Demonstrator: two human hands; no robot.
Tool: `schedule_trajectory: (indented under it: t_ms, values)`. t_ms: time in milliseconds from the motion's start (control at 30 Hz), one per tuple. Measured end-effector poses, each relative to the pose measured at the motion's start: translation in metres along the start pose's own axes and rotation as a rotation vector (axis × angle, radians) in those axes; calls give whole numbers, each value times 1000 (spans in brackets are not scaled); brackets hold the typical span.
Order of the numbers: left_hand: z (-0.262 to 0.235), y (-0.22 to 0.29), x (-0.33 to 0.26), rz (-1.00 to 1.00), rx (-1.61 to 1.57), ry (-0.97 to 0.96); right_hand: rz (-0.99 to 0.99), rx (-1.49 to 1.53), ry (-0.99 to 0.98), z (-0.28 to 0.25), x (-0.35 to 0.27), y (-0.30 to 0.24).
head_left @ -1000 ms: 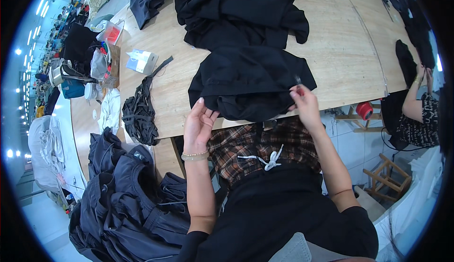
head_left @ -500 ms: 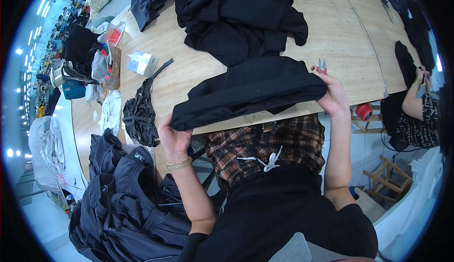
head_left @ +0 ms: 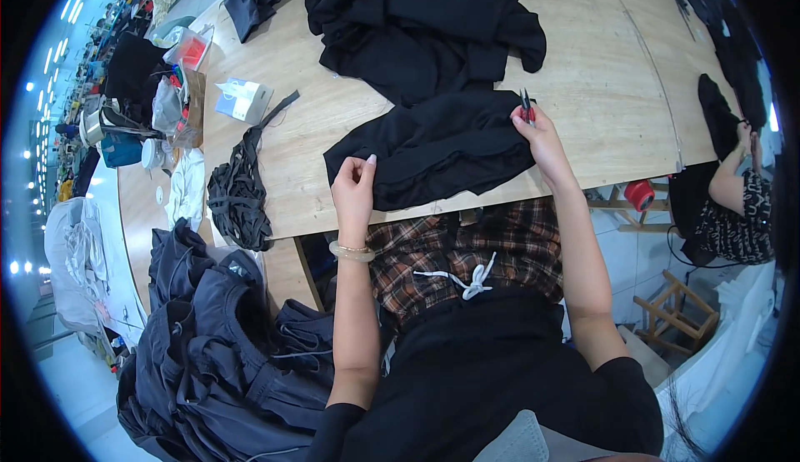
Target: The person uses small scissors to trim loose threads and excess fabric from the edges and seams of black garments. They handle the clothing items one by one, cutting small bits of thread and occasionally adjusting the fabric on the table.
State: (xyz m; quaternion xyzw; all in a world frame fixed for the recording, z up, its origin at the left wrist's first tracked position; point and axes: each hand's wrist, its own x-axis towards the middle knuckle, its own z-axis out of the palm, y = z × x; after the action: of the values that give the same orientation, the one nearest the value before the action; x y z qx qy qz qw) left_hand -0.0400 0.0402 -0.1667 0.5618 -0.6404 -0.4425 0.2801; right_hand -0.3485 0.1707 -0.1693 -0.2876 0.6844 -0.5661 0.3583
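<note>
I observe folded black cloth piece point(head_left: 450, 158) over pale wooden counter point(head_left: 600, 104), near front edge, directly between both hands. Long axis runs left to right, right end farther forward. Left hand point(head_left: 353, 194) at left end, fingers pinching cloth, forearm pointing forward. Right hand point(head_left: 540, 141) at right end, reaching farther ahead, fingers closed around small red-handled snips point(head_left: 527, 105), blades pointing away; whether also gripping cloth, I cannot confirm.

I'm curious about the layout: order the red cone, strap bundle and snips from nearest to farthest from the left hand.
From the left hand, head view:
1. Strap bundle, to its left.
2. Snips, in the right hand.
3. Red cone, far right.
</note>
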Motion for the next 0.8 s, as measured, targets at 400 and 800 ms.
schedule_trajectory:
  t_ms: [400,800]
  values:
    - [38,75,-16,759,390,-237,-179,81,-4,64,-45,-76]
    - [37,55,-7,899,341,-189,-261,-147,-153,37,-19,-83]
